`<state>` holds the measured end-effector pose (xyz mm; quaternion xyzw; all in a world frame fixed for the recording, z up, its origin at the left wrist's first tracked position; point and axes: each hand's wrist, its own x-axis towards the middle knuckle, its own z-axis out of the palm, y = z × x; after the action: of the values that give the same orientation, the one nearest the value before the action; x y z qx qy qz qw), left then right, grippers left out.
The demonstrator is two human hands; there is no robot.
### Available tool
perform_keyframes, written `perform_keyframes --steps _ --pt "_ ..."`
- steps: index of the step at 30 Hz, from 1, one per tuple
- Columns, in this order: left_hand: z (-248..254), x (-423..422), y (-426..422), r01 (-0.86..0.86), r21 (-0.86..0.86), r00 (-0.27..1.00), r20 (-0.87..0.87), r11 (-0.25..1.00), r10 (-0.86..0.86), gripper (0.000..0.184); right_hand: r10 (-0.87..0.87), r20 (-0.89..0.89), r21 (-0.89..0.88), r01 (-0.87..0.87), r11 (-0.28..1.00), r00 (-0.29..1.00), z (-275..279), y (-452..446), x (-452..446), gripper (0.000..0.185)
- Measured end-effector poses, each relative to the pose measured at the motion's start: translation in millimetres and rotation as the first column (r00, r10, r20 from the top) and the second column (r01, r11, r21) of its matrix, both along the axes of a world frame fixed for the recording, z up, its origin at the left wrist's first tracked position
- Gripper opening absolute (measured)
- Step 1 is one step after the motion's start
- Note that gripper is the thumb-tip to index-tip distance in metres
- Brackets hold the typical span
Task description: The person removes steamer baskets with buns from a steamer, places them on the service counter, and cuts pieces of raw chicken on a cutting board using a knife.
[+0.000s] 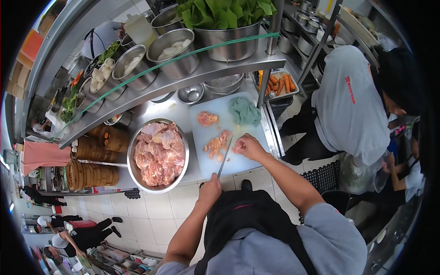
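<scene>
My left hand (210,189) is closed round the handle of a knife (224,159), whose blade points away from me over the white cutting board (252,168). On the blade's right side, my right hand (250,147) grips a piece of raw chicken (236,148) with bent fingers. Small cut chicken pieces (214,145) lie on the board left of the blade. Farther back is a larger chicken piece (207,118), and a crumpled green cloth (245,111) rests in the board's far right corner. Left of the board stands a big steel bowl (131,167) heaped with raw chicken (159,153).
Above the counter's back runs a steel shelf (220,73) with several metal pots and a pot of green leaves (224,13). Bamboo steamers (91,174) stand at left. A tray of carrots (282,84) is at back right. A co-worker (350,101) stands close on the right.
</scene>
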<state>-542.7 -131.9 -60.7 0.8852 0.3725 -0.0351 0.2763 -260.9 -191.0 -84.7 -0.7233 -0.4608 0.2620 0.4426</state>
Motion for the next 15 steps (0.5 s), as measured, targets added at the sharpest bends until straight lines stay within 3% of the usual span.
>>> perform_keyframes --steps 1,5,7,15 --pt "-0.8 -0.2 0.4 0.027 0.016 0.999 -0.047 1.0 -0.026 0.022 0.012 0.182 -0.024 -0.007 1.0 0.983 -1.2 -0.7 1.6 0.026" --pt "13.8 2.4 -0.3 0.06 0.067 0.994 -0.1 0.996 -0.053 0.021 0.005 0.178 0.045 -0.013 0.999 0.984 6.9 -7.2 -1.6 0.021" --pt "20.9 4.2 -2.3 0.073 0.07 0.993 -0.102 0.995 -0.066 0.021 0.081 0.274 0.074 -0.105 0.992 0.958 8.1 -9.7 -1.4 0.016" --pt "49.9 -2.3 -16.3 0.089 0.059 0.986 -0.146 0.994 -0.08 0.024 0.116 0.396 -0.009 -0.123 0.992 0.911 -1.5 -6.5 -7.8 0.01"
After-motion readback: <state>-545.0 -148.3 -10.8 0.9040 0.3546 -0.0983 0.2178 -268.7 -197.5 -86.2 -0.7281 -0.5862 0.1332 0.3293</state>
